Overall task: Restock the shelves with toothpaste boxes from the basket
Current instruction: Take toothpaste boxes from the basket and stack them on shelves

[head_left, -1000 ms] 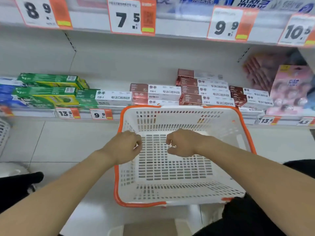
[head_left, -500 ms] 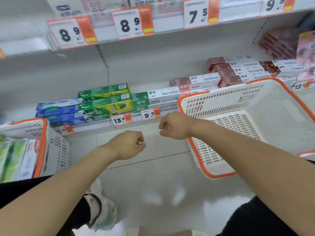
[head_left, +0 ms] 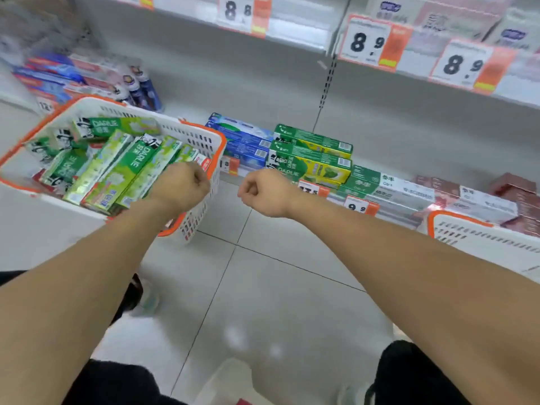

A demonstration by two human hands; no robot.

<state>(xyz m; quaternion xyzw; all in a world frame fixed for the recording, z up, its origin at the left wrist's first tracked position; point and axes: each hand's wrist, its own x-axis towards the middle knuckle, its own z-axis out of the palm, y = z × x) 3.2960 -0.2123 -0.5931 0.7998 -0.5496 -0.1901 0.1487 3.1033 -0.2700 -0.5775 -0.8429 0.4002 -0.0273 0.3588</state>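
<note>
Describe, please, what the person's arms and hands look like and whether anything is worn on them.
Both forearms are bare up to the frame edge: no sleeves, watch or bracelet show. The left hand and right hand wear no gloves, and no rings are visible. Dark trousers show below.

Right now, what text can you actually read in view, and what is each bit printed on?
"DARLIE": green toothpaste boxes in the basket.
"DARLIE": green-and-yellow box on the shelf.
"8.8": price tag, upper shelf edge.
"8.9": price tag, upper shelf edge.
"8.9": second price tag, further right.
"9.9": lower shelf tag.
Other tags, the white boxes' print and the blue boxes: too blurred.
</note>
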